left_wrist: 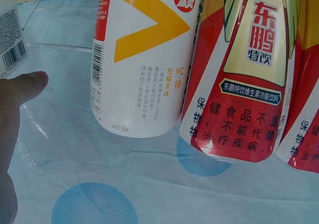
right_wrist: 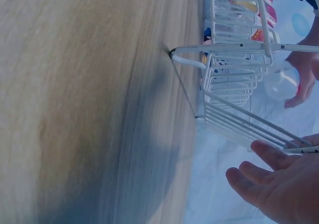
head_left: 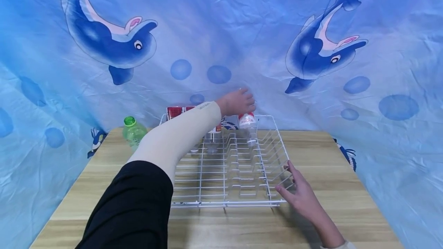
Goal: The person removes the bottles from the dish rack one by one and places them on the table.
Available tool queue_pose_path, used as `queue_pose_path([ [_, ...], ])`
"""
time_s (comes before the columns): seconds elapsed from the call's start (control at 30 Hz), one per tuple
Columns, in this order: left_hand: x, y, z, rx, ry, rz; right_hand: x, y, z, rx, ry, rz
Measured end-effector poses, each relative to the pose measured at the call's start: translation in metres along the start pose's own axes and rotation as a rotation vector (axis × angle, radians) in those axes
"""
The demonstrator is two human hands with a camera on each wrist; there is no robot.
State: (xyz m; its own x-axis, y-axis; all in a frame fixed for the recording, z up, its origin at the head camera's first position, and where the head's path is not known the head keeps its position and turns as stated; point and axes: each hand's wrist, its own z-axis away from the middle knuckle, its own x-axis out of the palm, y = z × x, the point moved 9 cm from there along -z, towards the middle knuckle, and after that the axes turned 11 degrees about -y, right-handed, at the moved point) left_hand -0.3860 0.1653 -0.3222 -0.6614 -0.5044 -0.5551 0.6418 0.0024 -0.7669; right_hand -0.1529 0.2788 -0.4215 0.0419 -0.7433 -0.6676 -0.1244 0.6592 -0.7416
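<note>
At the back of the white wire dish rack [head_left: 228, 203], my left hand [head_left: 238, 102] grips the upturned base of a clear plastic bottle [head_left: 247, 123] with a red and white label. Its neck points down among the wires. Only the thumb shows in the left wrist view, near the barcode on this bottle. My right hand [head_left: 301, 195] rests at the rack's front right corner, thumb over the rim. In the right wrist view its fingers [right_wrist: 244, 181] reach out rather straight, one touching the corner wires.
Left of my left hand, more upside-down bottles stand in the rack: a white-labelled bottle [left_wrist: 144, 69] and red-labelled bottles [left_wrist: 239, 109], partly behind my sleeve. A green bottle [head_left: 134, 131] stands left of the rack on the wooden table [head_left: 97, 187]. A blue dolphin-print sheet [head_left: 221, 30] hangs close behind.
</note>
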Motion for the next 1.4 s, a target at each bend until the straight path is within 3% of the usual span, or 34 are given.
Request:
queue_pose_path([
  [0.43,-0.007,-0.010,0.021,-0.050,0.055,0.140,0.000,-0.002,0.000,-0.009,0.005,0.023],
  [0.6,-0.010,-0.013,0.024,-0.088,0.084,0.242,0.001,0.000,-0.001,0.000,0.001,0.024],
  [1.1,-0.015,-0.015,0.034,-0.165,0.090,0.678,0.000,-0.006,-0.001,-0.004,0.003,0.007],
  [1.4,-0.008,-0.018,0.038,-0.240,0.106,1.034,-0.001,-0.010,-0.002,-0.031,0.006,0.015],
])
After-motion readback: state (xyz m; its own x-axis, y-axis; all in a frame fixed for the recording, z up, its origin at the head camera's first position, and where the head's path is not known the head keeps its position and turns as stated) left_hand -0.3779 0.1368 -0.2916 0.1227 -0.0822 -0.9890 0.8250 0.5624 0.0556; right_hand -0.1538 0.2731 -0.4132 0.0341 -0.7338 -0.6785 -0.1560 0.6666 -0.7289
